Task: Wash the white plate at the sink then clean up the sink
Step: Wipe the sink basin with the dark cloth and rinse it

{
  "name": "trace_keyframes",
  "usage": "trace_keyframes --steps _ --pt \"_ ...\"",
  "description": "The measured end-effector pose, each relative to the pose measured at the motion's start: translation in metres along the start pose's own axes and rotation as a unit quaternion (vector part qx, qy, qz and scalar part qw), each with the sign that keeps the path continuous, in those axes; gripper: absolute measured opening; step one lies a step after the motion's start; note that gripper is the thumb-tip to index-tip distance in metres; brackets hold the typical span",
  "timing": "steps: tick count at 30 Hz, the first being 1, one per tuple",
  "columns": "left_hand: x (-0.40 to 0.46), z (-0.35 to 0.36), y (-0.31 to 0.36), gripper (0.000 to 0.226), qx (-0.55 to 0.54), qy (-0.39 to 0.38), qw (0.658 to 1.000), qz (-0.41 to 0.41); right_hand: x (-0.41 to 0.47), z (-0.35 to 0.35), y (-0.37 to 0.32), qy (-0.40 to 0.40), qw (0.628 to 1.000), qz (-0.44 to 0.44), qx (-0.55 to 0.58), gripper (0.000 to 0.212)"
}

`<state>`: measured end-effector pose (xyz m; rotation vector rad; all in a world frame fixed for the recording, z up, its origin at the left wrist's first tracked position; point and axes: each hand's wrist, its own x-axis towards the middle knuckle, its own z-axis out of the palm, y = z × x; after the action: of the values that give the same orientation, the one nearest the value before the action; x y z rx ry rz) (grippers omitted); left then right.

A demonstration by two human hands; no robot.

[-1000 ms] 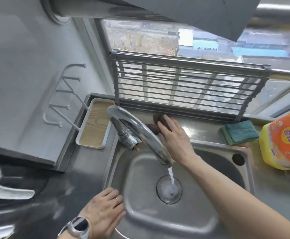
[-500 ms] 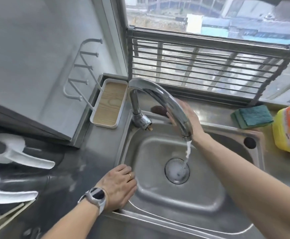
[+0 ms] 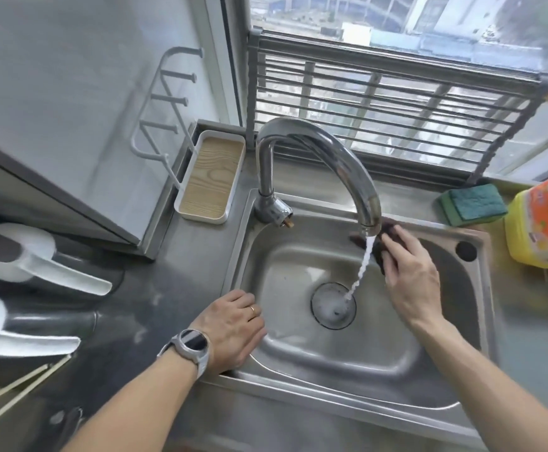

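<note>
Right of centre, the right hand pinches a dark cloth under the tap; left hand rests flat, fingers together, on the sink rim. Sink cleaning seems underway; wiping the basin comes next.

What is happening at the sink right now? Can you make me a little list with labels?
water: running from the faucet down into the drain
right hand: right hand holds a dark cloth against the sink's back wall, beside the stream
left hand: left hand rests flat on the sink rim at the front left corner
white plate: not in view
beside the sink: green sponge and a yellow packet on the right, a wood-lined tray on the left
</note>
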<state>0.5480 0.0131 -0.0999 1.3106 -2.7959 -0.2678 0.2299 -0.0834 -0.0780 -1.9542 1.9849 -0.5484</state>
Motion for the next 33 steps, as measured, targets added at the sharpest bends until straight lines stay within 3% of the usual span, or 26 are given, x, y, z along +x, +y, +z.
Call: trace_keyframes --steps 3,5,7,10,11,13,15,17,18,20,22,26,29,33 --pt "-0.001 -0.001 0.002 0.034 0.005 0.008 1.000 0.000 -0.091 0.006 0.014 -0.206 0.972 0.113 -0.029 0.021" --pt "-0.002 0.001 0.001 0.034 -0.003 0.014 1.000 0.007 -0.126 0.007 -0.001 -0.339 0.930 0.118 -0.085 0.020" --pt "-0.004 0.001 0.002 0.033 0.002 0.021 1.000 0.004 -0.126 0.010 -0.037 -0.389 0.913 0.102 -0.064 0.023" --pt "-0.004 0.006 0.004 0.019 0.023 0.035 0.999 -0.004 -0.108 0.049 -0.099 -0.462 0.874 0.121 0.088 0.019" --pt "-0.005 0.009 0.004 0.018 0.028 0.055 0.998 -0.022 -0.104 0.070 -0.120 -0.462 0.861 0.145 0.151 0.016" --pt "-0.011 0.013 0.007 0.042 -0.021 0.135 0.984 -0.111 -0.093 0.111 -0.153 -0.389 0.841 0.245 0.286 0.016" --pt "-0.014 0.015 0.009 0.046 -0.067 0.231 0.954 -0.180 -0.064 0.135 -0.173 -0.277 0.763 0.375 0.447 0.013" --pt "-0.016 0.014 0.011 0.047 -0.072 0.256 0.940 -0.214 -0.018 0.143 -0.183 -0.146 0.692 0.430 0.562 0.011" --pt "-0.016 0.015 0.010 0.045 -0.077 0.258 0.934 -0.235 0.004 0.144 -0.186 -0.093 0.689 0.431 0.576 0.014" --pt "-0.018 0.015 0.005 0.040 -0.092 0.266 0.915 -0.289 0.019 0.143 -0.191 -0.068 0.764 0.403 0.500 0.024" --pt "-0.024 0.013 0.001 0.038 -0.119 0.281 0.893 -0.329 -0.015 0.133 -0.194 -0.122 0.852 0.327 0.391 0.020" --pt "-0.022 0.001 -0.006 0.035 -0.151 0.302 0.875 -0.348 -0.128 0.098 -0.164 -0.306 0.922 0.180 0.154 0.031" --pt "-0.009 -0.002 0.000 0.034 -0.152 0.273 0.893 -0.323 -0.150 0.052 -0.113 -0.333 0.940 0.073 -0.020 0.036" --pt "-0.006 0.005 0.015 0.040 -0.158 0.264 0.896 -0.321 -0.142 -0.023 -0.022 -0.352 0.895 0.097 -0.255 0.037"
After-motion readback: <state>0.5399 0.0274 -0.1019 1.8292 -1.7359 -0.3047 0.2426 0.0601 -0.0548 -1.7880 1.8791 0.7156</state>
